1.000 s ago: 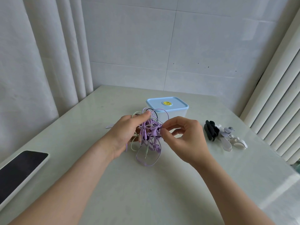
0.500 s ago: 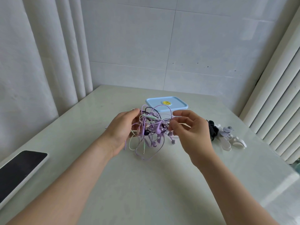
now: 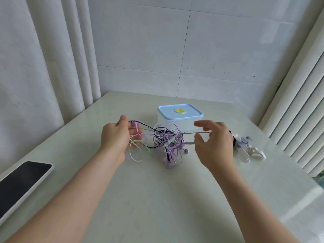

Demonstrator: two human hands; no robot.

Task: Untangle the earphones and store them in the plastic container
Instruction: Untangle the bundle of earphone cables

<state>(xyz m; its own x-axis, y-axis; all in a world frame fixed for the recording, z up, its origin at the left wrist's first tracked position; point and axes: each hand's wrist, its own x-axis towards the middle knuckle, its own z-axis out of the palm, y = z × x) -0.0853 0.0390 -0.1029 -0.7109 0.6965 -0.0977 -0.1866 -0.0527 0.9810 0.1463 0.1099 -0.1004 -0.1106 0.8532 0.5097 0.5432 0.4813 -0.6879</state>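
- Phone (image 3: 21, 186): lying near left, cut off by the frame edge.
- Left hand (image 3: 115, 137): gripping several cord loops.
- Earphones (image 3: 166, 142): hanging tangled between the hands, which are well apart; separate sets are hard to make out.
- Plastic container (image 3: 180, 113): standing just beyond the tangle, lid on.
- Right hand (image 3: 215, 142): pinching one lilac cord.
- Black and white items (image 3: 250, 151): lying right, partly hidden by the right hand, kind unclear.

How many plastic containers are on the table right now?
1. The plastic container, blue lid on, stands just behind the earphones held between the left hand and the right hand. No other is visible.
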